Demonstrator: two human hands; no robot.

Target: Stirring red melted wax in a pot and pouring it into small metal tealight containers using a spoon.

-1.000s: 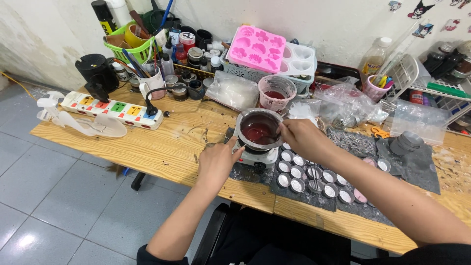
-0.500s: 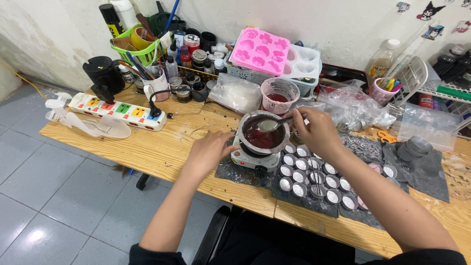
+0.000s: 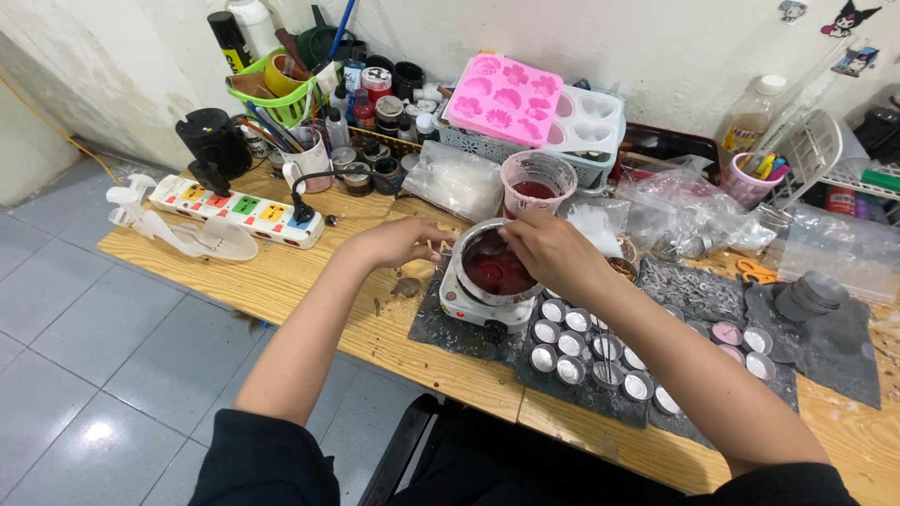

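Head view, two hands point(image 3: 403, 242) point(image 3: 553, 251), one pot point(image 3: 495, 267)

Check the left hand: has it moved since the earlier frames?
Yes. The left hand has shifted away from the table's near edge toward the back wall; it now sits beside the rim of the metal pot of red liquid, rather than below-left of it.

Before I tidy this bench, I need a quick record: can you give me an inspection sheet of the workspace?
Surface: wooden table, dark mats under the work.
Job's things: metal pot of red liquid on a small white hotplate; small round tins in rows.
Clutter: pink mould, plastic cup, bags, bottles.
Grippers: left hand at the pot's rim; right hand over the pot.
Cables: black cord into the power strip.
Surroundings: white wall, grey tiled floor.
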